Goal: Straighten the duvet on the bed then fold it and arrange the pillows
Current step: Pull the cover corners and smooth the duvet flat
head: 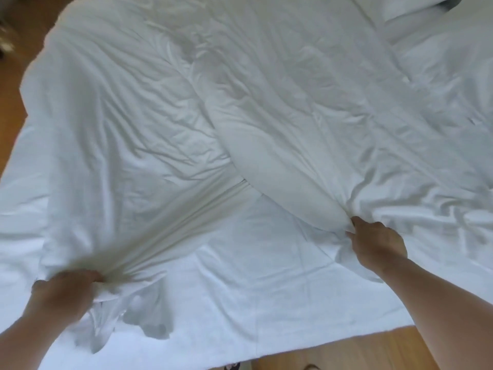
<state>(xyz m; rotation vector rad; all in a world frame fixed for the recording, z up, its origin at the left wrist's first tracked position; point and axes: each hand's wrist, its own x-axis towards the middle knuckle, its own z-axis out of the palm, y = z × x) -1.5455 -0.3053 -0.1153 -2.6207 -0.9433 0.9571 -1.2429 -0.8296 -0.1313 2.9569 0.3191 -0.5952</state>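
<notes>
A white, crumpled duvet (165, 102) covers most of the bed, bunched into two humps with a taut strip of cloth stretched between them. My left hand (66, 292) is closed on a gathered edge of the duvet at the lower left. At the lower right, my right hand (376, 244) pinches another bunch of the same duvet. A flat white sheet (253, 276) shows between my hands. A white pillow (416, 6) lies at the top right corner, partly cut off by the frame.
The bed's near edge (293, 345) runs along the bottom, with wooden floor (360, 353) beyond it. More wooden floor (10, 97) shows past the bed's left side.
</notes>
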